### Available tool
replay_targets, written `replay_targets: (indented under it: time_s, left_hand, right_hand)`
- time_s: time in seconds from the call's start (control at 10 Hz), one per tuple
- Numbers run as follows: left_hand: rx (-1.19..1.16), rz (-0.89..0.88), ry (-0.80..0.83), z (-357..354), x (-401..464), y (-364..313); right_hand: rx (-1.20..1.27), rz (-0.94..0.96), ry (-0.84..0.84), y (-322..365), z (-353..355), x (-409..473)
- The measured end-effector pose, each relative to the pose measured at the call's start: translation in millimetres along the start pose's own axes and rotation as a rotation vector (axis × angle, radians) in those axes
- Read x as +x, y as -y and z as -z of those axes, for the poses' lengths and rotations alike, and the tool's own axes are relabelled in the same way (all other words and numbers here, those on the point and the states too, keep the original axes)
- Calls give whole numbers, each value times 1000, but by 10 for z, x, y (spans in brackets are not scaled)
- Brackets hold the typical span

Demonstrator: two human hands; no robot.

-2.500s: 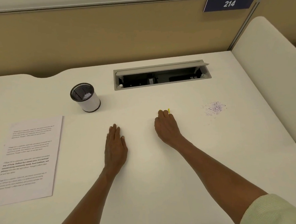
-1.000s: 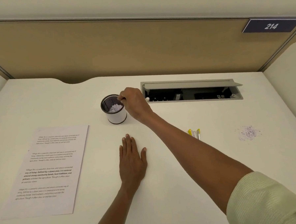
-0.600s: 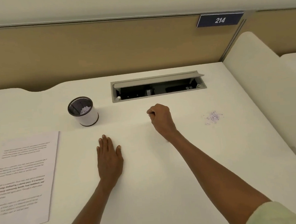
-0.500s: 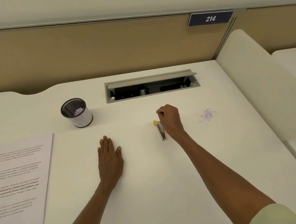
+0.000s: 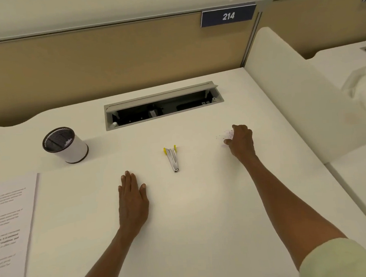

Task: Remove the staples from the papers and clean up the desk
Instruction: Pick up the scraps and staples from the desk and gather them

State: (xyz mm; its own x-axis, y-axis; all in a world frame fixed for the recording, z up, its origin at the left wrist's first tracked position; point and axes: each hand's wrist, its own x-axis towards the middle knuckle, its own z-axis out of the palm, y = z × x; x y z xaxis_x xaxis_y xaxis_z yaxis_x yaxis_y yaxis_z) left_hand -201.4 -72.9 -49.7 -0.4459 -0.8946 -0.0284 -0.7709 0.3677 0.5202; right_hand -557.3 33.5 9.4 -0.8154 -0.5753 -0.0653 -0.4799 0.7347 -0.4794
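1. left hand (image 5: pixel 132 201) lies flat, palm down, on the desk (image 5: pixel 203 222), fingers straight and together, thumb out to the side, holding nothing. it sits near the middle of the desk, toward the front edge.
2. right hand (image 5: pixel 241 141) reaches toward the right edge of the desk, fingers curled down at the pile of staple bits (image 5: pixel 227 134). fingertips touch or sit just over the pile; cannot tell if that grip has closed on any bits.
3. staple remover (image 5: pixel 172 159), metal with yellow tabs, lies flat on the desk between the two hands, yellow end toward the back edge. neither hand touches it.
4. the pile is a small purplish-white scatter, partly hidden by the right hand's fingers.
5. cup (image 5: pixel 67 145), white with dark mesh inside and a dark rim, stands upright toward the back left of the desk. some small pale bits show inside it.
6. printed paper (image 5: pixel 9 228) lies flat at the left edge of the desk, partly cut off by the frame, well apart from both hands.
7. open cable tray (image 5: pixel 163 106) is set into the desk near the back edge, lid tilted up.
8. number plate (image 5: pixel 228 15) reading 214 is on the partition behind the desk.
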Motion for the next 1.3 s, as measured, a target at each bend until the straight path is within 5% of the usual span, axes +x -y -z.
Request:
replay_targets:
  time_s: [0.1,0.8,0.9,1.0,1.3]
  left_hand:
    - [39,8,-16,-81,-12,-33]
    - [71,12,-38,-126,-21,-31]
    - [70,8,-41,-125,-22,-24]
    - [66,5,-40,-131,-19,-10]
    - [59,0,-32,-132,-19,-10]
  right_hand:
    - [-80,24,93,-129,9,137]
    - [-170,374,-56,-213,-163,204]
    - [-216,297,9,-210,-178,292]
    - [-58,141,15,-232,-153,390]
    - [1370,-536,150,-143,124,222]
